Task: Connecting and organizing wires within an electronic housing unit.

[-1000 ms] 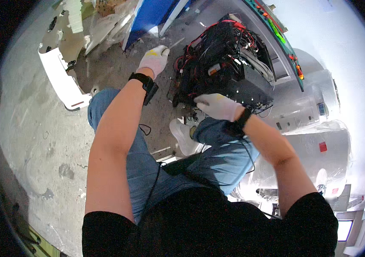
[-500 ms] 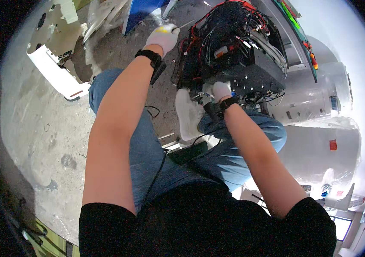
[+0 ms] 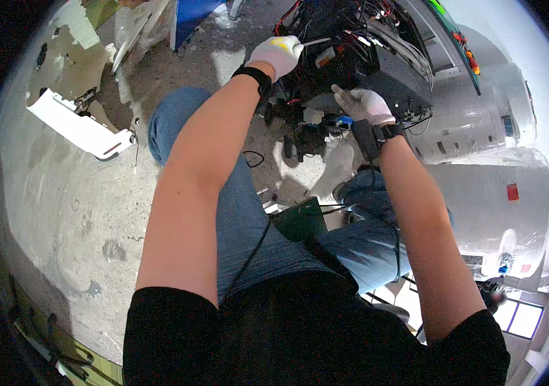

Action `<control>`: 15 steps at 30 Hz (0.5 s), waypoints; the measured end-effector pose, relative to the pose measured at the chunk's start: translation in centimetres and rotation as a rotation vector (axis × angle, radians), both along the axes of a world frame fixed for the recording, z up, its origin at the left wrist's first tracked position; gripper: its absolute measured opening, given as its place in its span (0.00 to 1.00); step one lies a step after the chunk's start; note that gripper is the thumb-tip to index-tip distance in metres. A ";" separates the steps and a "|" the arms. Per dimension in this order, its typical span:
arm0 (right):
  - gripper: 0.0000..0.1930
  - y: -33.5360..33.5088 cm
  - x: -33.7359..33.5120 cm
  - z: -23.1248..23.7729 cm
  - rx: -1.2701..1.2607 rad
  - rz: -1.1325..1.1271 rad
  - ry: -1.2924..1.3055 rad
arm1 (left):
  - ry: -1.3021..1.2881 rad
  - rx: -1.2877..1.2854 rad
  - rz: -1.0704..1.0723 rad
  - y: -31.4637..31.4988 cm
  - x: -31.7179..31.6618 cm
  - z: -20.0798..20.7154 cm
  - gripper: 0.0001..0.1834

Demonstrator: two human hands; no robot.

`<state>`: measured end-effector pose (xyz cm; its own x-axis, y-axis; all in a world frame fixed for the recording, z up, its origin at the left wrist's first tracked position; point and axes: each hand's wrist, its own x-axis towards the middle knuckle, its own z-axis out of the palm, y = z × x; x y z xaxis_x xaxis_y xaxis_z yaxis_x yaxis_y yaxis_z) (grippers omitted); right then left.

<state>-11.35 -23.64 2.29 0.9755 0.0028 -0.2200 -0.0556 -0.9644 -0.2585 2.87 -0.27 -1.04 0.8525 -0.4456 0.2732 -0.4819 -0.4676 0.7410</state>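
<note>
My left hand (image 3: 279, 55), in a white glove with a yellow mark, is closed round a thin pale rod (image 3: 316, 42). The rod's free end reaches over a black machine unit (image 3: 384, 80) packed with wires; its exact kind cannot be made out. At the unit's near side is my right hand (image 3: 368, 106), also gloved, with fingers apart and one reaching left; nothing shows in it. Below the right hand sit small black parts and a bit of blue (image 3: 344, 120). Loose black and red cables (image 3: 352, 19) bundle on top of the unit.
On the concrete floor to the left lies a white curved panel (image 3: 78, 122). A blue board (image 3: 194, 22) stands at the back. A green-edged panel (image 3: 455, 42) and plastic-wrapped white units (image 3: 487, 193) stand on the right. A thin black cable (image 3: 245, 257) crosses my lap.
My left hand has moved right with the rod, now over the unit. My right hand has moved right and up from the unit's lower edge, its fingers now visible. The view has shifted slightly.
</note>
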 end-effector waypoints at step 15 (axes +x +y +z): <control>0.18 7.5 -3.2 -2.2 0.745 -0.360 0.541 | -0.105 0.191 -0.115 1.6 -0.1 1.3 0.16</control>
